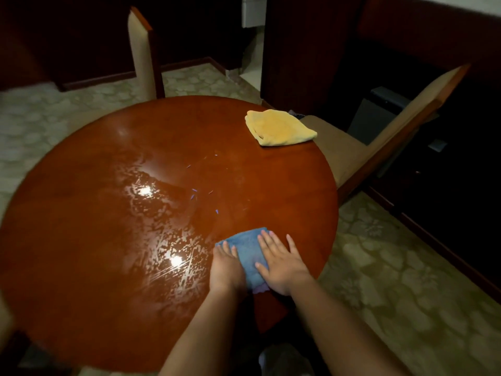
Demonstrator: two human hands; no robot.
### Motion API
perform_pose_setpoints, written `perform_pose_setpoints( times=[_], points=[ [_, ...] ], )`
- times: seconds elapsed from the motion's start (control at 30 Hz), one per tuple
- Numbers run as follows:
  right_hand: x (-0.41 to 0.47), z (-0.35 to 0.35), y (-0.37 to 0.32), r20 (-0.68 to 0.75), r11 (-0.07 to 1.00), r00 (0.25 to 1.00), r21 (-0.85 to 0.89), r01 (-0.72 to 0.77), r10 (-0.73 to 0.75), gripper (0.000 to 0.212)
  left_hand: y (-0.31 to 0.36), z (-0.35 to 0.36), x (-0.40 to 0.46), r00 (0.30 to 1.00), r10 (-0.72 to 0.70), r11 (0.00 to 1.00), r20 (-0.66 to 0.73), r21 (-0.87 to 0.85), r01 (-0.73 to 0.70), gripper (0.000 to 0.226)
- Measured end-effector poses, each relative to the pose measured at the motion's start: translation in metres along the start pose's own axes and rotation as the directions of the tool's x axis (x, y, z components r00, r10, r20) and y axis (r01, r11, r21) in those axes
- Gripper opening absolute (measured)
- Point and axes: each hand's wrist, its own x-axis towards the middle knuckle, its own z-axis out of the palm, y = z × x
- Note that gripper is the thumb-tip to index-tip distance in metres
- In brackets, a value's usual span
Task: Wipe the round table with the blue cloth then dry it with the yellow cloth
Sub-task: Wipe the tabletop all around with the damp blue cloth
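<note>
Blue cloth (pixel 248 252) flat under both palms; left hand (pixel 226 267), right hand (pixel 282 263) spread, seemingly pressing.

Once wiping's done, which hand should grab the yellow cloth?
Probably the right hand. The yellow cloth lies at the table's far right edge, on that hand's side. Both hands press flat on the blue cloth; the left hand would have to cross over.

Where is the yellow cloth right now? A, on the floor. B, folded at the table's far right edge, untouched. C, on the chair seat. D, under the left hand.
B: the yellow cloth lies folded at the far right edge of the table, while both hands press the blue cloth.
</note>
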Motion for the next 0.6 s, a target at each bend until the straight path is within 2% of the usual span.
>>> perform_pose_setpoints(
  times=[0.17,0.27,0.37,0.47,0.53,0.6],
  points=[
    [0.021,0.004,-0.038,-0.068,1.0,0.997,-0.018,0.02,-0.021,0.093,-0.027,0.019,-0.003,0.989,-0.104,0.991,0.102,-0.075,0.112,0.081],
    [0.033,0.003,-0.039,-0.016,0.998,0.999,-0.035,0.048,-0.049,0.094,-0.031,0.016,0.004,0.986,-0.107,0.99,0.127,-0.073,0.117,0.087],
    [0.048,-0.004,-0.034,0.012,0.997,0.998,-0.048,0.068,-0.067,0.09,-0.036,0.009,0.016,0.988,-0.104,0.991,0.116,-0.07,0.113,0.083],
    [0.072,-0.011,-0.026,-0.01,0.995,0.997,-0.048,0.082,-0.083,0.094,-0.047,0.004,0.036,0.984,-0.133,0.984,0.115,-0.105,0.145,0.082],
    [0.091,-0.015,-0.024,-0.015,0.995,0.995,-0.047,0.093,-0.094,0.084,-0.056,-0.001,0.05,0.981,-0.134,0.981,0.138,-0.12,0.151,0.082],
    [0.111,-0.025,-0.021,0.041,0.995,0.995,-0.041,0.094,-0.093,0.076,-0.064,-0.008,0.064,0.979,-0.13,0.981,0.155,-0.122,0.15,0.08]
  ],
)
